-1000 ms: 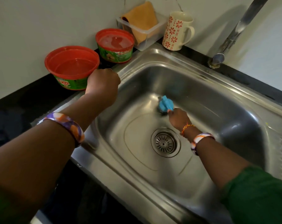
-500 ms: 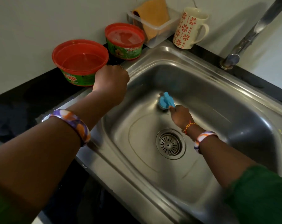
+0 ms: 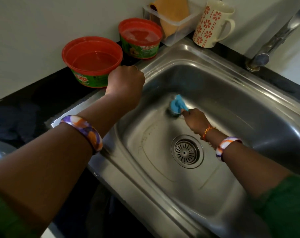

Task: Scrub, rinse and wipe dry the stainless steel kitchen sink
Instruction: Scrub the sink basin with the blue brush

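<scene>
The stainless steel sink [image 3: 259, 107] fills the middle and right of the head view, with a round drain strainer [image 3: 186, 151] in its floor. My right hand [image 3: 194, 120] is down in the basin and grips a blue scrubber [image 3: 177, 105], whose dark pad presses on the floor near the back wall. My left hand [image 3: 126, 83] rests curled at the sink's left rim corner; whether it holds anything is hidden.
On the dark counter left of the sink stand a red tub of water [image 3: 92, 60] and a red tub of dish soap [image 3: 140, 37]. Behind are a clear box with an orange cloth [image 3: 173, 16], a flowered mug [image 3: 212, 23] and the tap [image 3: 274, 40].
The view has shifted, sliding everything rightward in the frame. My right hand keeps the scrubber near the basin's back wall with small strokes. My left hand stays on the rim.
</scene>
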Demonstrator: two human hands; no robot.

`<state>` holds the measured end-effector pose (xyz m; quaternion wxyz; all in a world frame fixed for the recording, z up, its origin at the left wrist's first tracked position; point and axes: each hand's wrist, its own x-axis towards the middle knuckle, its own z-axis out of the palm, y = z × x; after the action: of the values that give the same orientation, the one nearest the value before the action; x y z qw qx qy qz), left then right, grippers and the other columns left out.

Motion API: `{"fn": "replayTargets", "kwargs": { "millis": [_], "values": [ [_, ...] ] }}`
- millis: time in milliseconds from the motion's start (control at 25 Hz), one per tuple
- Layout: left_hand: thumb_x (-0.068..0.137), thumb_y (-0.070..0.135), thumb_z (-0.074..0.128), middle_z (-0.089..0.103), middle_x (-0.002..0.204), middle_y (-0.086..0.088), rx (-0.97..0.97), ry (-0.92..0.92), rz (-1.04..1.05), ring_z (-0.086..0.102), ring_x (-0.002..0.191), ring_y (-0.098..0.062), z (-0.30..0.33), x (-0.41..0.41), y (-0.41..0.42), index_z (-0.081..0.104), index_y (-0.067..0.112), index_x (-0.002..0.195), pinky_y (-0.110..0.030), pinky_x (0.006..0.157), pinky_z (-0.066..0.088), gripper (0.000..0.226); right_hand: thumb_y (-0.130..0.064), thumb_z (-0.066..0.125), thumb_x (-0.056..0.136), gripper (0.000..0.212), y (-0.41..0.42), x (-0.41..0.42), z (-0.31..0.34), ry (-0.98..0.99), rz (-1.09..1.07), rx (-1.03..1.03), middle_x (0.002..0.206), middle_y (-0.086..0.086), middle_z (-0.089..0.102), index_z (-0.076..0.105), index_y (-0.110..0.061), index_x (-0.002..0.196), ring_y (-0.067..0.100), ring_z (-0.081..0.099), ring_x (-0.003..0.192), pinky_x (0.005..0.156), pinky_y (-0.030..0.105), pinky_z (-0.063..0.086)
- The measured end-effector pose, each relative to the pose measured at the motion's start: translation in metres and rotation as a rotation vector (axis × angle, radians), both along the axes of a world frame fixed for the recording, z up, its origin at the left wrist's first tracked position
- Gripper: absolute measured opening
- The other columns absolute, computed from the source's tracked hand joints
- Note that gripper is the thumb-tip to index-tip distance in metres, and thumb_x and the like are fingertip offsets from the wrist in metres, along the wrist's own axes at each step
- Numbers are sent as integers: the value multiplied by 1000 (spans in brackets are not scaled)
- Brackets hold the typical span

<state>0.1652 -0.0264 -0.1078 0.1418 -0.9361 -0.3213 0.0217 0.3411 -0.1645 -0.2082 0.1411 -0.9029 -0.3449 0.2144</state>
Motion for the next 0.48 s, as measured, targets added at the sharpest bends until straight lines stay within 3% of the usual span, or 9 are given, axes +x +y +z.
{"fn": "replayTargets", "kwargs": {
  "millis": [160, 200, 280, 400, 480],
  "values": [
    [90, 17, 59, 61, 99, -5, 19, 26, 3, 52, 73, -20, -1, 2, -1, 64, 14, 103, -25, 41, 18, 15, -40, 38, 99, 38, -34, -88, -4, 161, 489, -25, 70, 0, 52, 60, -10, 87, 16, 49, 64, 57, 26, 35],
    [89, 16, 60, 61, 99, -5, 18, 26, 3, 53, 74, -21, -1, 1, -1, 65, 14, 103, -24, 41, 18, 15, -40, 37, 99, 40, -39, -91, -6, 124, 575, -34, 70, 0, 52, 61, -9, 88, 15, 49, 63, 57, 27, 37],
    [89, 17, 60, 61, 101, -5, 18, 22, 4, 58, 79, -22, -1, 0, -1, 65, 15, 105, -24, 41, 19, 16, -39, 35, 100, 41, -23, -58, -9, -21, 466, -18, 73, 3, 57, 61, -9, 92, 23, 58, 71, 58, 27, 39],
    [89, 17, 60, 62, 101, -4, -6, -12, -2, 61, 83, -23, 0, -1, -1, 66, 14, 104, -24, 42, 20, 16, -34, 34, 101, 46, 9, 4, 1, -115, -9, -68, 108, 25, 63, 61, 3, 107, 39, 58, 105, 76, 35, 42],
    [89, 17, 61, 61, 101, -4, -13, -14, 0, 59, 82, -22, 0, 0, 0, 65, 14, 104, -25, 43, 21, 16, -34, 36, 100, 45, 9, -9, 0, -18, 6, -56, 107, 25, 63, 61, 3, 108, 38, 59, 102, 72, 33, 40]
  ]
}}
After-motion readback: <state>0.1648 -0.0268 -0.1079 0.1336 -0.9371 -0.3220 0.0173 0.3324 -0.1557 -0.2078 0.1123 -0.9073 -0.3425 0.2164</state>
